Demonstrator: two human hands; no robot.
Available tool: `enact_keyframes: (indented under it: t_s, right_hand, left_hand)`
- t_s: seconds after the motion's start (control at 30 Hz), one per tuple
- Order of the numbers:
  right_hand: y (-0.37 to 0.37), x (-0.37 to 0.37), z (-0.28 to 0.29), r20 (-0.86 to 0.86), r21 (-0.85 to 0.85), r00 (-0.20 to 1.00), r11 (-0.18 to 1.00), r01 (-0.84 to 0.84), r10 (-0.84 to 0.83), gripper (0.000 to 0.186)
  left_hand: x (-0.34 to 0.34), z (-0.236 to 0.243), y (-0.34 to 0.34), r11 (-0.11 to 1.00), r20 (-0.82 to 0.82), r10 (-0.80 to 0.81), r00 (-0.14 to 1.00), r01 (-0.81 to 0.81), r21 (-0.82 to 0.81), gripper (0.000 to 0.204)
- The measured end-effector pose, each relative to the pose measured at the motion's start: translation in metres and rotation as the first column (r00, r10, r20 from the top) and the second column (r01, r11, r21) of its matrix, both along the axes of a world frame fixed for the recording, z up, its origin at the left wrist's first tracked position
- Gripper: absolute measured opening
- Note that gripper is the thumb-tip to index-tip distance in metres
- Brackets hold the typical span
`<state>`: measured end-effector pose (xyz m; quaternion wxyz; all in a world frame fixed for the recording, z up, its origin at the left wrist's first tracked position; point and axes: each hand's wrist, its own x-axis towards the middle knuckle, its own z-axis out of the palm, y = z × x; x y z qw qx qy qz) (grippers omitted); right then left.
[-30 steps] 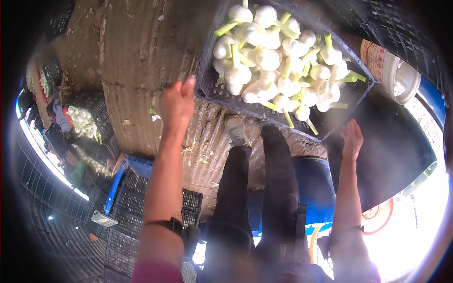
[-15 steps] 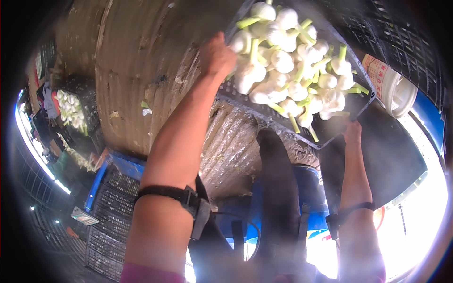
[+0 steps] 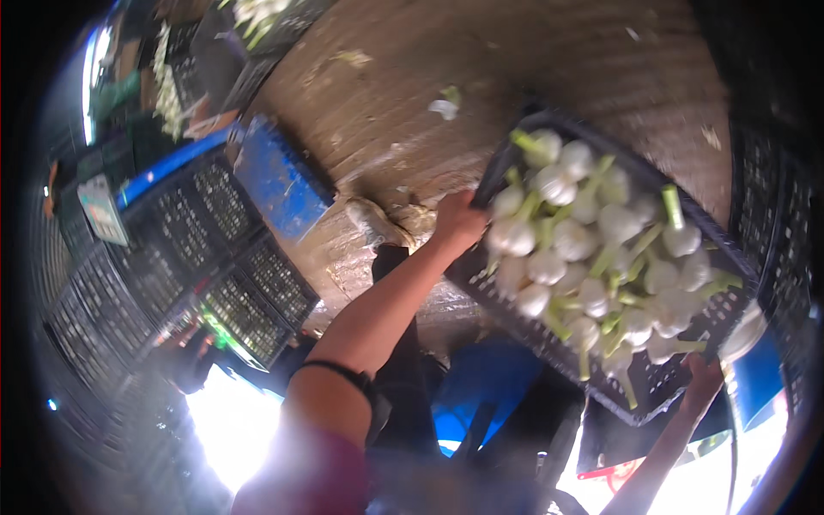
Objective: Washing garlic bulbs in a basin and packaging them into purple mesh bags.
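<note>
A black plastic crate (image 3: pixel 481 279), partly filled with white garlic bulbs (image 3: pixel 573 240) on short green stems, hangs tilted between my hands. My left hand (image 3: pixel 461 221) is closed around its left rim. At the near right corner my right hand (image 3: pixel 704 378) grips the edge, its fingers partly hidden by the crate wall. The bulbs lie in a loose heap, and some stems poke out over the near side.
On the left stand stacked black crates (image 3: pixel 184 223) and a blue platform scale (image 3: pixel 283 180) with a display (image 3: pixel 103 210). More garlic (image 3: pixel 257 13) sits in a crate at the upper left. Tall dark crates (image 3: pixel 764 197) line the right. Scraps lie on the wet brown floor (image 3: pixel 532 51).
My view has turned left, bringing the blue scale and stacked crates closer to the middle. The garlic crate stays in both hands and now appears lower and farther right.
</note>
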<state>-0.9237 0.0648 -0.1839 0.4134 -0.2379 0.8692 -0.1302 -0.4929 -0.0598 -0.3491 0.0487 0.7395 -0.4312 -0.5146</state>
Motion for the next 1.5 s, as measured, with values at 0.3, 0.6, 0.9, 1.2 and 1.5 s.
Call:
enact_keyframes:
  t_s: [0.3, 0.6, 0.9, 1.2, 1.5]
  right_hand:
    - [-0.164, 0.325, 0.006, 0.141, -0.114, 0.891, 0.901, -0.419, 0.432, 0.014]
    - [-0.281, 0.636, -0.068, 0.173, -0.411, 0.548, 0.566, -0.715, 0.818, 0.018]
    - [-0.292, 0.72, -0.111, 0.077, -0.359, 0.461, 0.456, -0.815, 0.884, 0.019]
    - [-0.287, 0.656, -0.074, 0.057, -0.477, 0.476, 0.443, -0.759, 0.878, 0.052]
    - [-0.213, 0.482, -0.009, 0.171, -0.143, 0.489, 0.512, -0.847, 0.856, 0.044]
  left_hand:
    - [0.342, 0.118, 0.034, 0.722, 0.041, 0.685, 0.727, -0.685, 0.093, 0.031]
    - [0.642, 0.053, 0.11, 0.491, 0.275, 0.869, 0.411, -0.782, -0.384, 0.042]
    - [0.64, 0.046, 0.124, 0.346, 0.34, 0.911, 0.232, -0.88, -0.326, 0.052]
    - [0.582, 0.102, 0.058, 0.75, 0.568, 0.61, 0.553, -0.634, -0.188, 0.061]
    - [0.523, 0.116, 0.08, 0.41, 0.275, 0.911, 0.306, -0.738, -0.535, 0.057]
